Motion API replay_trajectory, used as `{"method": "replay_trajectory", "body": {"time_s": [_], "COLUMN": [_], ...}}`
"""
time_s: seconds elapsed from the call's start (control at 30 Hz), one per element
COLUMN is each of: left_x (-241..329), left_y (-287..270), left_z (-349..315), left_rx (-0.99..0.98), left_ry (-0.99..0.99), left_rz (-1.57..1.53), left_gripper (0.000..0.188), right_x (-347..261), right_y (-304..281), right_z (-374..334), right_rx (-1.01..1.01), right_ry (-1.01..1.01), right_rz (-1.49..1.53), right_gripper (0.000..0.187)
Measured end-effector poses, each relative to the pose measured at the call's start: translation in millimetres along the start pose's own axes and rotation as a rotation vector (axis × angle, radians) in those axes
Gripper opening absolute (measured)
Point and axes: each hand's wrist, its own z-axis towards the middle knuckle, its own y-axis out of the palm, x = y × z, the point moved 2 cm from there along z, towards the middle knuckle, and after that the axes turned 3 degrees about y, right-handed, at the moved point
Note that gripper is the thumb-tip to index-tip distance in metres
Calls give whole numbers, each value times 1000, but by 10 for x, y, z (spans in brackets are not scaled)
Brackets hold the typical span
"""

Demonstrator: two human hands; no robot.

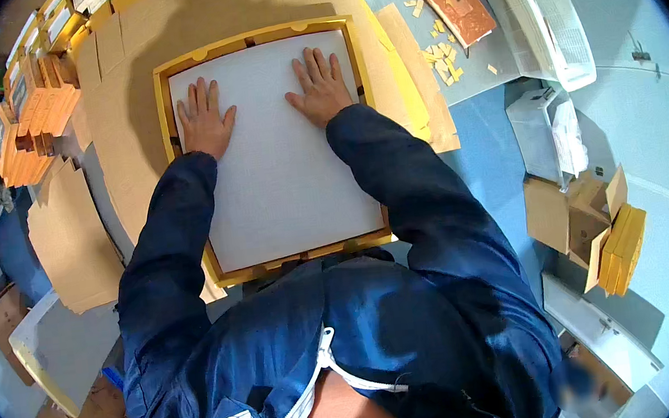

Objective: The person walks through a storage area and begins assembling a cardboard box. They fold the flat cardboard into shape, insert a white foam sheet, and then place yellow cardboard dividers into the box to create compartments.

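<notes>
A white foam sheet (287, 173) lies flat inside a shallow yellow box (364, 73), close in front of me. My left hand (205, 123) rests palm down on the upper left part of the sheet, fingers spread. On its upper right part my right hand (321, 91) lies flat too, fingers stretched out and slightly apart. Neither hand grips anything. Whatever is under the sheet is hidden. Dark gaps show between the sheet and the box walls in places.
Brown cardboard (111, 94) covers the table under the box. Stacked orange boxes (41, 98) stand at left. Far right, a brown notebook (453, 5) lies near small yellow scraps (441, 60) and a white plastic basket (539, 12). An opened carton (574, 215) sits lower right beside yellow boxes (624, 249).
</notes>
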Motion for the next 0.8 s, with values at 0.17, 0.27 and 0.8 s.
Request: {"method": "replay_trajectory", "body": {"time_s": [0.17, 0.27, 0.8], "left_x": [27, 147, -578], "left_y": [-97, -657, 684], "left_z": [-15, -164, -2028], "left_rx": [47, 223, -68], "left_ry": [-4, -65, -1289], "left_rz": [67, 66, -1733], "left_gripper": [66, 77, 28], "right_x": [22, 151, 2849], "right_y": [-82, -198, -2249], "right_z": [-45, 84, -781], "right_rx": [-24, -173, -19], "right_ry": [70, 68, 335], "right_rz": [-25, 93, 74], "right_gripper": [65, 61, 39]}}
